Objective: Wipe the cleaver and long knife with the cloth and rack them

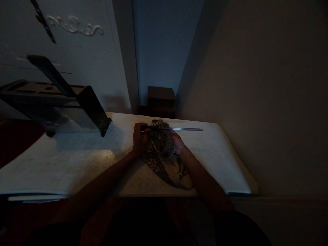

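My left hand [140, 138] is closed around the dark handle of a long, thin metal rod [182, 129]. The frame is too dim to tell whether it is a screwdriver or a sharpening steel. Its shiny shaft points right, roughly level, above the table. A brown patterned cloth [165, 143] is bunched between my hands just under the rod, and its lower part spreads over the tabletop towards me. My right hand [178, 143] grips the cloth from the right side, with its fingers partly hidden behind the folds.
A white-topped table [205, 150] lies under my hands. On its left stands a dark, box-like appliance [58, 102] with a slotted top and a raised black bar. Beyond are a white door [84, 61], a small brown cabinet [161, 94], and a wall [269, 102] close on the right.
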Demonstrator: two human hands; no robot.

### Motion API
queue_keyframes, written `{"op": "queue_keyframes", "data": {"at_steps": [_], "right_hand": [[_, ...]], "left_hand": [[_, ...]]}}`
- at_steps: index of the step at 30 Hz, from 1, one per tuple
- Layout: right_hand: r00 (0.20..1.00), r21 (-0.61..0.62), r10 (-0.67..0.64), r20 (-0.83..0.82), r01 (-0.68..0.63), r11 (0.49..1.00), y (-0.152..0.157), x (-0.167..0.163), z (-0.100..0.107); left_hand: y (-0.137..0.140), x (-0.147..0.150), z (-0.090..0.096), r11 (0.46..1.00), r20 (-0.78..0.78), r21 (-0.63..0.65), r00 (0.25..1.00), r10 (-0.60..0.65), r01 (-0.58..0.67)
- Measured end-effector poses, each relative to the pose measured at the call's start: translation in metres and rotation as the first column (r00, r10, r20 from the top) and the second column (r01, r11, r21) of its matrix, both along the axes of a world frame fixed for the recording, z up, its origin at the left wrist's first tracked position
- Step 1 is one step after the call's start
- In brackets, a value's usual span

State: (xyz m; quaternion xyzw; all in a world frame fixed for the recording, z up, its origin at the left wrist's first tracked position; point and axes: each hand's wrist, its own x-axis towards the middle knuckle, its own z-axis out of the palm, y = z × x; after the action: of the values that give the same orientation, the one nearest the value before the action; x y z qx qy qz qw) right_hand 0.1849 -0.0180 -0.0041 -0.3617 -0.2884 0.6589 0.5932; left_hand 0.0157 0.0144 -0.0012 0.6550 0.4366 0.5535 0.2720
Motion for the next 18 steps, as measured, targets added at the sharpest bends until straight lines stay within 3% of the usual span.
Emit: {"op": "queue_keyframes", "data": {"at_steps": [5,11,18], "right_hand": [[0.999,0.009,-0.027,0.044,0.026,1.000,-0.001,-0.003,0.002],[0.986,0.020,-0.167,0.020,0.166,0.986,0.000,-0.005,-0.001],[0.987,0.015,-0.159,-0.001,0.159,0.987,-0.001,-0.005,-0.002]], "left_hand": [[0.008,-0.002,-0.003,0.998,-0.060,-0.063,0.998,-0.013,0.009],[0.013,-0.004,-0.004,0.990,-0.153,-0.088,0.981,-0.121,0.108],[0.013,-0.006,-0.002,0.968,-0.164,-0.151,0.961,-0.223,0.199]]}}
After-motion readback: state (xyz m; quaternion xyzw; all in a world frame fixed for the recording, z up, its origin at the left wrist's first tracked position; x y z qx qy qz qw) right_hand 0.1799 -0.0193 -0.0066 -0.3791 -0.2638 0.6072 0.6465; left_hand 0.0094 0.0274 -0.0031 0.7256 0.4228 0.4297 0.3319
